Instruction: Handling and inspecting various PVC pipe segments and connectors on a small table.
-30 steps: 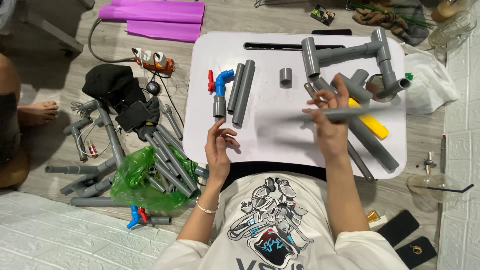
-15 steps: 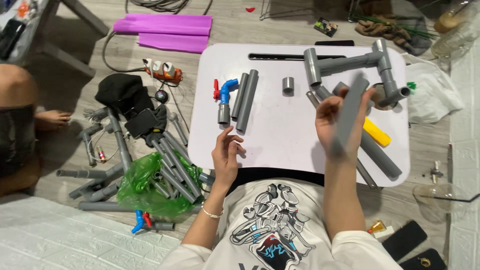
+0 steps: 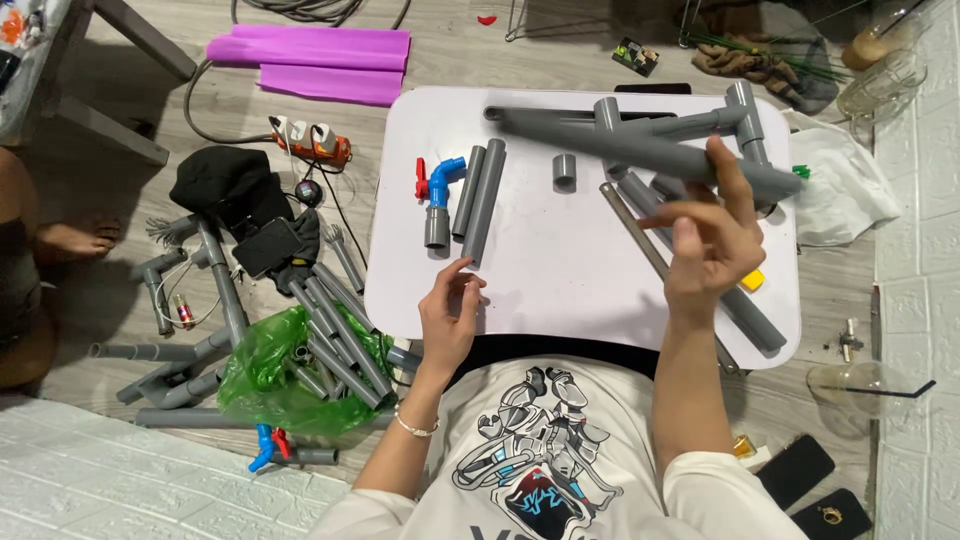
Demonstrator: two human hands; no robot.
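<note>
Right hand point(image 3: 712, 245) grip clamps long grey pipe point(image 3: 640, 148) (raised over white table point(image 3: 560, 270)); left hand point(image 3: 450, 315) loose, empty.

Pipes on table point(image 3: 560, 250), more on floor to its left.
Right hand point(image 3: 712, 245) lifts long pipe point(image 3: 650, 152) above pipe frame point(image 3: 720, 125); left hand point(image 3: 450, 315) at near edge, two pipes point(image 3: 478, 198) just behind it.

Purple sheets point(image 3: 315, 62) far left on floor. Green bag point(image 3: 275, 370) with grey pipes near left. Orange power strip point(image 3: 310, 142) beside white table point(image 3: 560, 270). Black phones point(image 3: 800, 470) near right.
</note>
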